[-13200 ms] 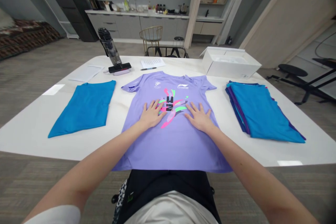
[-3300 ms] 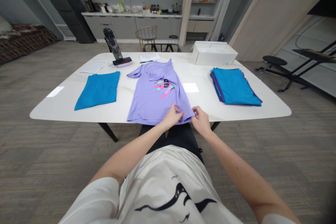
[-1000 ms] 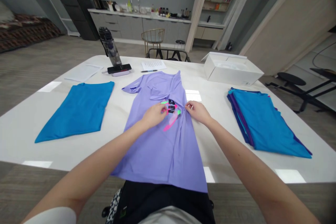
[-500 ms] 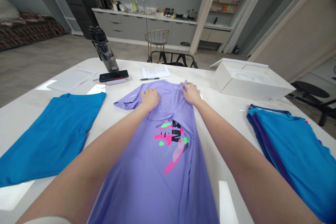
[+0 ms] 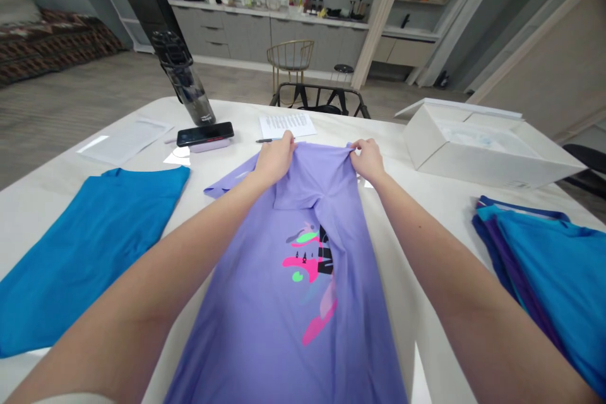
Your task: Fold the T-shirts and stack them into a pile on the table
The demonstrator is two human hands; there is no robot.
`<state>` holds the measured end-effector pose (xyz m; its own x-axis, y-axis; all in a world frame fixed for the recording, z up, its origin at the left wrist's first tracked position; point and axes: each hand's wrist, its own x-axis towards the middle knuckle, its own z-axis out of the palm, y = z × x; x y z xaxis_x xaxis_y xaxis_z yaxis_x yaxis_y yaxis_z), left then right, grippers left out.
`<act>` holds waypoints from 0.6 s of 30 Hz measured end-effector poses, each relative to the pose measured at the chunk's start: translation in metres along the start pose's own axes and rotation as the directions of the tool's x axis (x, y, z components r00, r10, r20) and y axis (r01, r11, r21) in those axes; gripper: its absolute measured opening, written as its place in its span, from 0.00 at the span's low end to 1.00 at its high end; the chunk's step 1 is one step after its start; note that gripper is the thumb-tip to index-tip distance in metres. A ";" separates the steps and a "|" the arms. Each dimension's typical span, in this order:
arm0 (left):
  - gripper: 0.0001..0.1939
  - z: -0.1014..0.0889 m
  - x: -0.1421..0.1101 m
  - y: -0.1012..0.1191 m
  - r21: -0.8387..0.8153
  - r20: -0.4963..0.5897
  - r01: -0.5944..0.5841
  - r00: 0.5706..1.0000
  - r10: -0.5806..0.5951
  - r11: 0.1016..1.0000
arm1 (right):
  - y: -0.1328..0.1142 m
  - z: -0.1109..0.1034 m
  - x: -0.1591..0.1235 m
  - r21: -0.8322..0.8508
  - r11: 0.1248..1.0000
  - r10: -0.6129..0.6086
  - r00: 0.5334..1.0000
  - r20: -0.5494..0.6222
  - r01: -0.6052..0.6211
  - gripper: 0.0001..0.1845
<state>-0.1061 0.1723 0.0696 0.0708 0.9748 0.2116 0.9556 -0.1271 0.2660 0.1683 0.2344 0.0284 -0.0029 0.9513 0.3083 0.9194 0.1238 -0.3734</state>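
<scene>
A purple T-shirt (image 5: 269, 303) with a pink, green and black print lies lengthwise on the white table (image 5: 402, 221). Its right side is partly folded inward over the print, and the left sleeve is spread out. My left hand (image 5: 277, 159) grips the cloth near the collar, fingers closed. My right hand (image 5: 368, 159) pinches the shirt's far right corner between thumb and fingers. Between both hands the top edge is pulled taut, slightly raised. A blue T-shirt (image 5: 104, 246) lies flat to the left of my left arm.
A stack of folded shirts (image 5: 553, 278) lies at the right, below an open white box (image 5: 483, 158). Along the far side are a printed sheet (image 5: 296, 124), a pen (image 5: 267, 140), a phone (image 5: 205, 134), a clear bottle (image 5: 189, 91) and paper (image 5: 125, 142).
My left hand has gone from resting on the cloth to gripping near the collar. My right hand has moved right, and the shirt's top edge is stretched straighter.
</scene>
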 end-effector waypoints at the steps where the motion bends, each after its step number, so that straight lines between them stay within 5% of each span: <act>1: 0.16 0.000 0.006 0.000 0.012 -0.001 -0.002 1.000 0.002 1.000 | 0.001 0.003 0.003 0.033 0.999 0.034 0.999 -0.003 -0.034 0.13; 6: 0.15 0.017 0.015 0.000 0.076 -0.011 0.052 0.999 -0.051 0.996 | -0.009 0.017 -0.002 0.022 0.987 0.160 0.987 0.031 -0.161 0.21; 10: 0.19 0.027 -0.011 0.012 0.038 -0.069 -0.070 0.995 0.073 0.997 | -0.027 0.011 -0.033 -0.095 0.995 0.012 1.000 -0.012 -0.013 0.25; 13: 0.23 0.036 -0.036 0.021 -0.020 0.043 -0.222 0.974 0.223 0.975 | -0.040 0.009 -0.061 -0.133 0.982 -0.131 0.991 0.030 0.134 0.25; 18: 0.32 0.058 -0.057 0.015 -0.028 0.211 -0.147 0.966 0.150 0.989 | -0.051 0.020 -0.096 -0.127 0.983 -0.094 0.962 0.257 0.130 0.36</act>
<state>-0.0795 0.1256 0.0070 0.2720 0.9612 0.0456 0.9263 -0.2744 0.2582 0.1135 0.1419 0.0006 -0.1907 0.9759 0.1064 0.9535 0.2100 -0.2164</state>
